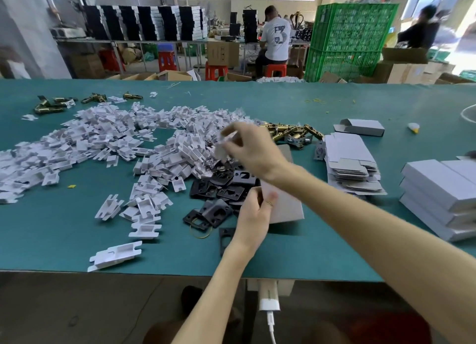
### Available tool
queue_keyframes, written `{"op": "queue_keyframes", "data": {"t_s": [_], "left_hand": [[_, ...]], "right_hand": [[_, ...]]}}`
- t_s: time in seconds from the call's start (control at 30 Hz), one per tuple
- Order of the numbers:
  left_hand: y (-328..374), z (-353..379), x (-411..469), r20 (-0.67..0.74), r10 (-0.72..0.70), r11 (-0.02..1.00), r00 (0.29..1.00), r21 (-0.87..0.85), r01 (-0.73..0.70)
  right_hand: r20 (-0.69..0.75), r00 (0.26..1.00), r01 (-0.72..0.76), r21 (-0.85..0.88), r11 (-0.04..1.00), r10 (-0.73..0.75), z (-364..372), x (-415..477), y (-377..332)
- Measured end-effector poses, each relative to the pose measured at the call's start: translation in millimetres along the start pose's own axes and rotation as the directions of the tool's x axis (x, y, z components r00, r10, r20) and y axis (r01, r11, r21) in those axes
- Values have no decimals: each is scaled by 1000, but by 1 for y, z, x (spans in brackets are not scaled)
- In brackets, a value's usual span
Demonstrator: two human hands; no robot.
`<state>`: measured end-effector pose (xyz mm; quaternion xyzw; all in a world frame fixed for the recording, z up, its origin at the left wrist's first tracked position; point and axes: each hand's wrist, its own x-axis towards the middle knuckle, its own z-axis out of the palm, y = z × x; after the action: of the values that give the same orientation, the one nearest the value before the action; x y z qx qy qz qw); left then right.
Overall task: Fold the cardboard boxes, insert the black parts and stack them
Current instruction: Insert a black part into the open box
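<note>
White inserts (116,137) beside black plates (219,189)

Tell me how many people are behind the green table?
2. One person in a white shirt sits mid-background on a red stool; a blurred person in dark clothes is at the far right. Others may be hidden behind the green crates.

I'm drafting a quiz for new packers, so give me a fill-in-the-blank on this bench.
The left hand grips a cardboard ____.
The right hand pinches a pale piece above the heap of ____ inserts.
The plates beside the left hand are ____.
The closed boxes are stacked to the ____ of the flat blanks.
Missing words: box; white; black; right.
</note>
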<state>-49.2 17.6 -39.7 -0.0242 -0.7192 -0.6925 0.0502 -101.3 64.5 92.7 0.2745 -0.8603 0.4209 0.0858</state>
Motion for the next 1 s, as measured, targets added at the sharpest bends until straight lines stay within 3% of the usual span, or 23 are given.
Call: {"op": "queue_keyframes", "data": {"t_s": [0.13,0.33,0.6,0.8,1.0], "left_hand": [[0,3,1,11,-5,1000,1000,-22,5],[0,2,0,2,-38,996,999,-75,38],[1,2,-2,34,-40,995,999,-85,43],[0,3,-1,28,-42,994,999,-101,45],[0,3,-2,28,-26,995,999,-95,29]], "right_hand": [[-85,994,-75,-113,991,66,-60,0,23],[4,978,-204,-163,965,207,-97,-19,61],[81,974,-166,-372,913,210,-97,-24,68],[276,903,-134,-545,828,328,-103,-24,58],[147,981,-8,-617,787,125,-86,-23,46]]}}
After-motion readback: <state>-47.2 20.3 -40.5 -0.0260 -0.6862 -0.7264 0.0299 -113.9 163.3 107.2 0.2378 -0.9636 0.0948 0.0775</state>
